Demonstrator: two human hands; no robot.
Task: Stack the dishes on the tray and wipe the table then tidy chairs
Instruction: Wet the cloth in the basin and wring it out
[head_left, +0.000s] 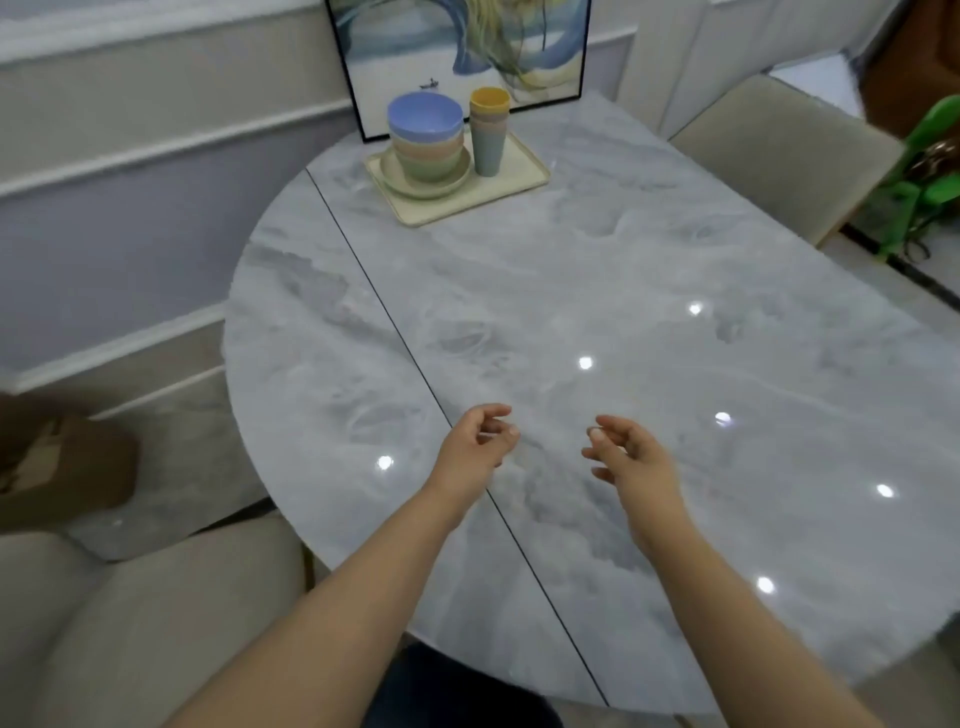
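Observation:
A cream tray (511, 184) sits at the far end of the grey marble table (597, 291). On it, a stack of pastel bowls (426, 137) with a blue one on top rests on pale plates (410, 189). Beside it stands a stack of cups (488, 130), yellow on top. My left hand (478, 447) and my right hand (626, 454) hover over the near middle of the table. Both hold nothing, with fingers loosely curled and apart.
A beige chair (130, 613) stands at the near left, and another beige chair (784, 150) at the far right. A framed painting (462, 47) leans on the wall behind the tray. Green plant leaves (930, 171) show at the right edge. A brown object (62, 467) lies on the floor at left.

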